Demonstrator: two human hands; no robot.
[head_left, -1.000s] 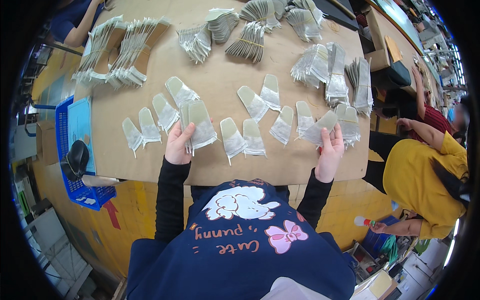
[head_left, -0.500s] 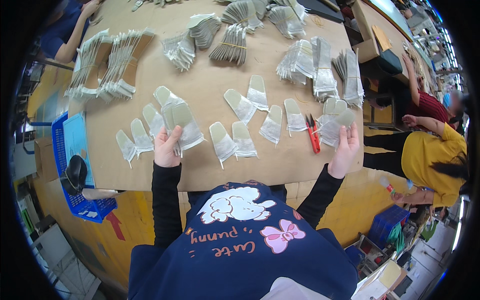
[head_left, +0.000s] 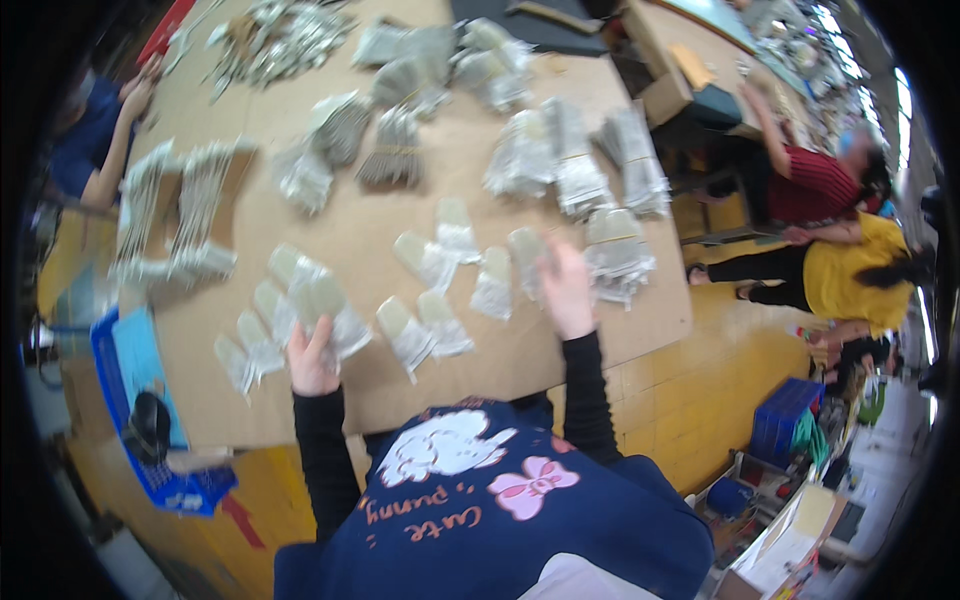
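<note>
My left hand (head_left: 313, 357) grips a stack of clear-bagged pale insoles (head_left: 322, 305) above the brown cardboard-covered table (head_left: 350, 230). My right hand (head_left: 566, 290) reaches over the table with its fingers on a bagged insole (head_left: 527, 252) beside a bundle of the same bags (head_left: 618, 258); motion blur hides whether it holds the bag. Between my hands lie several single bagged insoles (head_left: 410, 332) in loose rows. I wear black sleeves and a dark blue top.
Bundled stacks of bagged insoles (head_left: 395, 150) cover the table's far half. A blue crate (head_left: 150, 440) sits at the left edge. One person in blue (head_left: 95, 150) works at the far left; people in red (head_left: 815, 185) and yellow (head_left: 850, 280) are on the right, over a yellow floor.
The view has swung, sliding the table down and left in the picture. My right hand has moved left from the right-hand bundle to the single bags. My left hand still holds its stack.
</note>
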